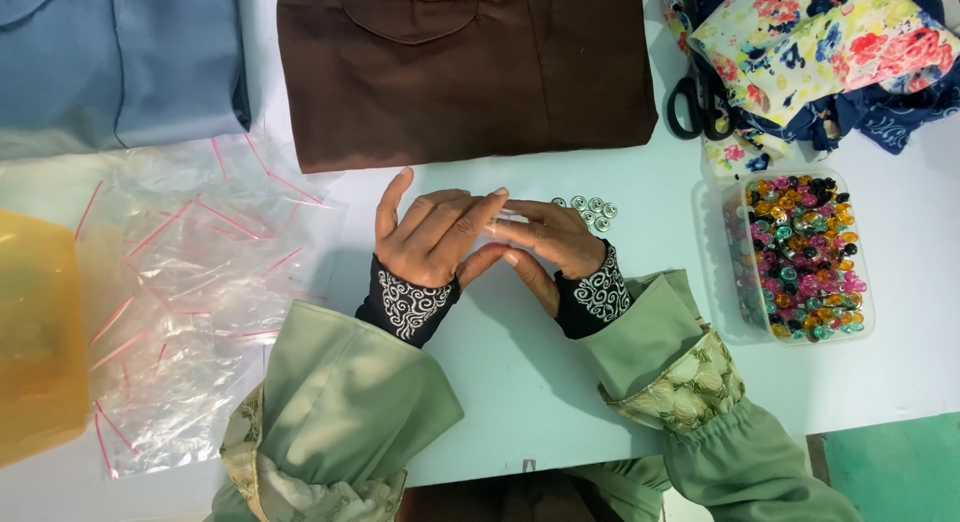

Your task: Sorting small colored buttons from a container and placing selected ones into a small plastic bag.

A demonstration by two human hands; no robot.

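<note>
Two hands meet over a small clear bag

Two hands come together at the middle of the pale table (520, 382). The left hand (430, 237) has its fingers spread and slightly curled, the fingertips touching those of the right hand (550, 244). Between them sits what looks like a small clear bag (500, 232); it is nearly invisible against the table, and whether the right fingers pinch it or only rest on it cannot be told.

Just beyond the right hand lies a small cluster of silver snaps (588, 210), loose on the table. To the right stands a clear box (868, 312) of coloured buttons, with scissors (695, 107) and floral cloth (820, 52) behind it. A brown garment (460, 72) lies folded ahead, a blue garment (110, 62) at far left, and a heap of red-striped bags (190, 282) beside a yellow tub (35, 332).

The likely trouble: the thin film could slip from such a light fingertip hold, and a sweep of the right sleeve (680, 372) could scatter the loose snaps or nudge the box.
</note>
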